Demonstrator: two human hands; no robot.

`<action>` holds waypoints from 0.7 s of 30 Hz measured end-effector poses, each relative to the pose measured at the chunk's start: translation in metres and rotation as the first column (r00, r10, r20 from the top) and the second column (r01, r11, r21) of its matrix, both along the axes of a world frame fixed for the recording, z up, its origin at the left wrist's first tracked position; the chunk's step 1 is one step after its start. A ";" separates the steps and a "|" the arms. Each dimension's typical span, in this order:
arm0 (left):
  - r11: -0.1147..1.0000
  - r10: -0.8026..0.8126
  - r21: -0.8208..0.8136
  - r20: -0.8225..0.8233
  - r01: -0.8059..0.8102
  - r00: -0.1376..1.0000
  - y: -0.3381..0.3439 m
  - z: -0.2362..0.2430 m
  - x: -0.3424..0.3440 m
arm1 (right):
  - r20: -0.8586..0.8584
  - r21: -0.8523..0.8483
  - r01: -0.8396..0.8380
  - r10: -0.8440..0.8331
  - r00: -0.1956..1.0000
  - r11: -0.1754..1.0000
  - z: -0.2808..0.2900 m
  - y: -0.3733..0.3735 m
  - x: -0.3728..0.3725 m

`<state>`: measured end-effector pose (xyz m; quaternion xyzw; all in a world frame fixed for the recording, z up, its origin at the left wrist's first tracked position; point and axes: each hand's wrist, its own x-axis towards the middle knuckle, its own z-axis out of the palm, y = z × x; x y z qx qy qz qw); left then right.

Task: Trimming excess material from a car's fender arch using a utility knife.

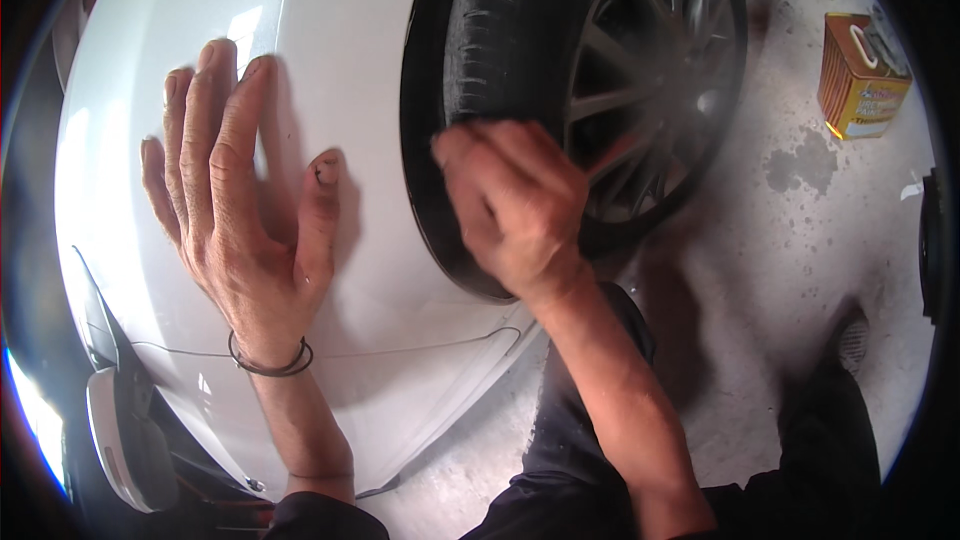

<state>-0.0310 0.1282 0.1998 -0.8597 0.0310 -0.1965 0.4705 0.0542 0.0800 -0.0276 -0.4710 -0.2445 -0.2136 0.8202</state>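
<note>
Mirror point(122, 440) at far left. Then left hand point(245, 215), fingers spread, maybe resting on white car panel point(350, 0). Next, black arch edge point(422, 90) around tire point(485, 30), with blurry right hand point(520, 205) in front, curled; cannot tell if holding anything. 2 hands apart. Looks like working at that edge; probably calls for small, careful moves. Tin point(850, 90) at far right.

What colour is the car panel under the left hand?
White: the car panel under the left hand, clearest in the head view.
</note>
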 end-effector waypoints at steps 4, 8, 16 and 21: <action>1.000 -0.007 -0.004 0.018 0.007 1.000 0.002 0.001 -0.002 | -0.053 0.072 -0.057 0.061 0.997 0.996 -0.001 -0.003 -0.003; 0.999 -0.009 -0.031 0.029 0.010 1.000 0.000 -0.004 0.002 | 0.027 0.026 -0.110 0.110 0.994 0.994 -0.014 -0.009 -0.015; 0.999 -0.010 -0.034 0.041 0.011 0.999 0.001 -0.003 -0.003 | 0.042 0.017 -0.088 0.088 0.995 0.996 -0.013 -0.010 -0.024; 1.000 -0.004 -0.030 0.025 0.005 1.000 -0.005 -0.004 0.002 | 0.018 0.045 -0.077 0.077 0.997 0.996 -0.012 -0.015 -0.019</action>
